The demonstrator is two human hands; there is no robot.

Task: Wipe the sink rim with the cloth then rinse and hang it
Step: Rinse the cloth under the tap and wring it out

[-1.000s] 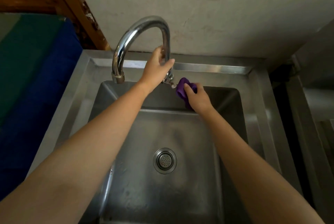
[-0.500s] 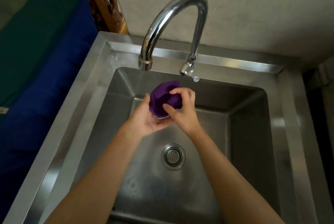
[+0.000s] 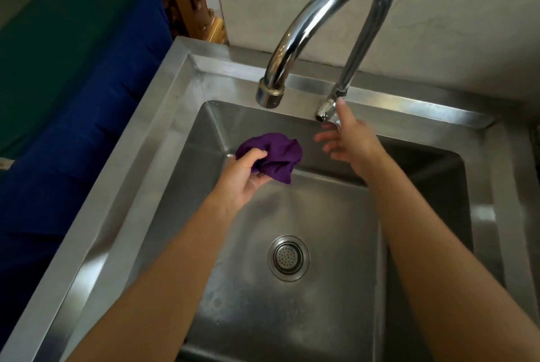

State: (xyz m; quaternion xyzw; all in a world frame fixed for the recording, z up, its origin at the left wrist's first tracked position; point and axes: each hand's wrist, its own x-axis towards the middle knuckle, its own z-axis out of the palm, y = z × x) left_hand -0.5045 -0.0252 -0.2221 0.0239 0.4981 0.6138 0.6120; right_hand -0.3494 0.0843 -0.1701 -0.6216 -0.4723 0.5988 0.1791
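cloth [image 3: 274, 157]: crumpled purple fabric, bunched over the basin | left hand [image 3: 244, 177]: fingers curled round cloth | right hand [image 3: 347, 142]: fingers spread, thumb touching tap valve [image 3: 325, 110] | sink [image 3: 163, 116]: brushed steel, square; curved chrome faucet [image 3: 336, 2]; round perforated drain [image 3: 288, 258]

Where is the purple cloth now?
Head view: the purple cloth is bunched in the left hand, held over the rear left of the sink, below the faucet spout and left of the right hand.
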